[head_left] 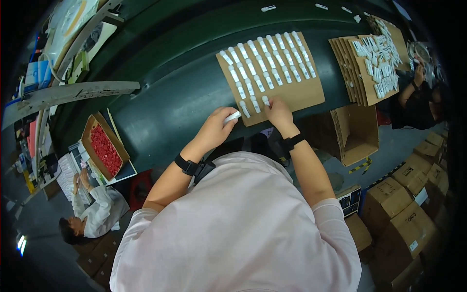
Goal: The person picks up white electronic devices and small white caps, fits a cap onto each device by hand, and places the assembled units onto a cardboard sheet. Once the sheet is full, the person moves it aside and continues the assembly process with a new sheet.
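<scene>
A brown cardboard sheet (301,92) lies on the dark green work surface in front of me, with small white plastic sticks (265,63) set out on it in rows. Each stick has a rounded, paler end. My left hand (217,127) is closed around a white stick (232,117) just off the sheet's near left corner; its fingers hide whether there is more than one. At the near row, my right hand (280,116) pinches another white stick (265,100) beside two that lie on the cardboard. The lower part of that stick is hidden by my fingers.
Stacked cardboard sheets (343,73) bearing many white sticks stand at the right. Below them is an open carton (362,131). A box of red parts (104,151) sits at the left near a seated person (97,209). A metal arm (97,88) juts over the surface.
</scene>
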Demonstrator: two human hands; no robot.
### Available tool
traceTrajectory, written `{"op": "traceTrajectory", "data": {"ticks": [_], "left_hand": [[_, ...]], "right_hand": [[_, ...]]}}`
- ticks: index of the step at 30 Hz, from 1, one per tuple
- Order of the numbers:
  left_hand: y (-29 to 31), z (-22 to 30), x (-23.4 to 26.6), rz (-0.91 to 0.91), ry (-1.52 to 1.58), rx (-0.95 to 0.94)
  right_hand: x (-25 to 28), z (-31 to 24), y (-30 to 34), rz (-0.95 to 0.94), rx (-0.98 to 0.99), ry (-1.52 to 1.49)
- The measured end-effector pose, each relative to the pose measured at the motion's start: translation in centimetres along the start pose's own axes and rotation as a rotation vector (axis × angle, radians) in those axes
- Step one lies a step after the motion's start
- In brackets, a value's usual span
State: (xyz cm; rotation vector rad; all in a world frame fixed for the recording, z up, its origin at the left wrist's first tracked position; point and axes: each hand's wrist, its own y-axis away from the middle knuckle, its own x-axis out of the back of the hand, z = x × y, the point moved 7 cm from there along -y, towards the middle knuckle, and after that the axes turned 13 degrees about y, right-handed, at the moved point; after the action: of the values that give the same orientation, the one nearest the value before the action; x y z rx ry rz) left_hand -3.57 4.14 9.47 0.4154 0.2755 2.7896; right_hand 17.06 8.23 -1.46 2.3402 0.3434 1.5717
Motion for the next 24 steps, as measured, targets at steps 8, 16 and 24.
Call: {"op": "traceTrajectory", "data": {"ticks": [8,16,24], "left_hand": [[-0.7,0.6,3.2,-0.019,0.009,-0.160],[-2.4,2.3,3.0,-0.111,0.094,-0.204],[-3.9,4.3,2.4,-0.087,0.294,-0.140]], "right_hand": [[-0.8,0.3,-0.9,0.096,-0.085,0.083],[5.1,-8.5,4.0,-0.240,0.113,-0.860],[10.8,-9.6,4.9,-0.206,0.282,-0.744]]}}
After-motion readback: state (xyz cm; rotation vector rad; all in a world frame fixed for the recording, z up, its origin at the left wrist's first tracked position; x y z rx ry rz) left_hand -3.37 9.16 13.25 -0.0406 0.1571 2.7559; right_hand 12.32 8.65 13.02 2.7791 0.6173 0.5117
